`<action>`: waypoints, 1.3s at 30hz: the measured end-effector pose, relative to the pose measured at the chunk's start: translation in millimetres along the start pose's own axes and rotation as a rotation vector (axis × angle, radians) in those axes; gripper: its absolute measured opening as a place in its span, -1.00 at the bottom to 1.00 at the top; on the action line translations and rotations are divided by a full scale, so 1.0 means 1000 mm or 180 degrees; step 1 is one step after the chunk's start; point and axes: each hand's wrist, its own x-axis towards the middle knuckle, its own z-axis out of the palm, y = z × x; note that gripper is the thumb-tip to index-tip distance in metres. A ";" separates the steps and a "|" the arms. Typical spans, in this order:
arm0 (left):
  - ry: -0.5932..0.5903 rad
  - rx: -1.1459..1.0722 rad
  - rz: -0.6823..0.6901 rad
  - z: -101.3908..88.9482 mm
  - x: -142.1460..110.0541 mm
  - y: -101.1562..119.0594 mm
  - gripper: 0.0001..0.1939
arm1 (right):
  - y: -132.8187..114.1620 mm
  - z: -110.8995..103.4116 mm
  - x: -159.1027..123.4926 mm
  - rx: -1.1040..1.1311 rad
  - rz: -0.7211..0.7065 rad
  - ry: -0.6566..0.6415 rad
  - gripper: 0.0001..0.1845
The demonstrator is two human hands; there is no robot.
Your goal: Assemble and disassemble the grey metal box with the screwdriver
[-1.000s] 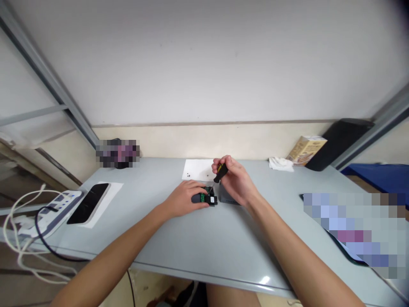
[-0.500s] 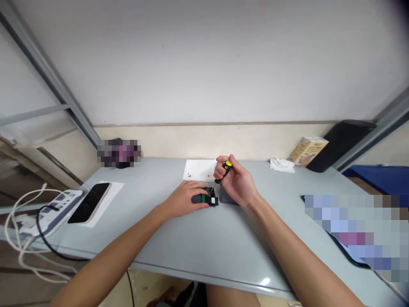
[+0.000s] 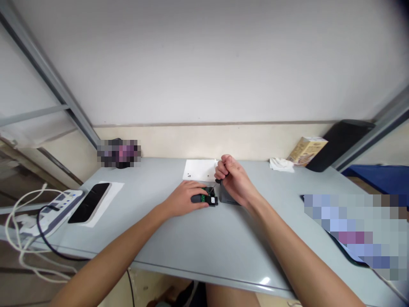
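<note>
Right hand [image 3: 234, 178] now closed over screwdriver [image 3: 218, 181]

Left hand [image 3: 186, 198]: spread low, fingers forward, palm down | right hand [image 3: 234, 177]: raised, fingers curled | both forearms: bare, converged

Screwdriver [image 3: 218, 181] handle mostly hidden in the right hand [image 3: 236, 181]; tip contact too small to confirm. Left hand [image 3: 183, 199] covers part of the small device [image 3: 211, 200], its fingers hiding some green circuitry. Gray object [image 3: 228, 198] partly behind the right hand, full shape unclear. Dark bits [image 3: 189, 175] on white paper [image 3: 198, 169] too tiny to identify. Pixelation masks the item at back left [image 3: 119, 153] and most of the flat one at right [image 3: 351, 236]. Carton [image 3: 306, 151] print unreadable. Blue item [image 3: 380, 181] cut off by right edge.
</note>
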 end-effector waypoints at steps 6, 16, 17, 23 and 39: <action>-0.0006 -0.0034 -0.0022 0.000 0.001 0.001 -0.70 | -0.001 0.001 -0.001 0.0082 0.0187 0.0001 -0.63; -0.0009 -0.0044 -0.0051 0.000 0.001 0.002 -0.68 | 0.000 -0.001 0.000 -0.0079 -0.0020 0.0162 -0.47; -0.0013 -0.0041 -0.0062 0.000 0.000 0.002 -0.68 | 0.000 -0.001 0.001 -0.0071 -0.0046 0.0143 -0.46; -0.0006 -0.0042 -0.0074 0.000 0.001 0.003 -0.68 | -0.003 -0.001 0.001 0.0137 0.0080 0.0088 -0.56; 0.0023 -0.0025 -0.0070 0.001 0.000 0.002 -0.69 | 0.001 -0.001 0.001 0.0099 -0.0026 0.0107 -0.51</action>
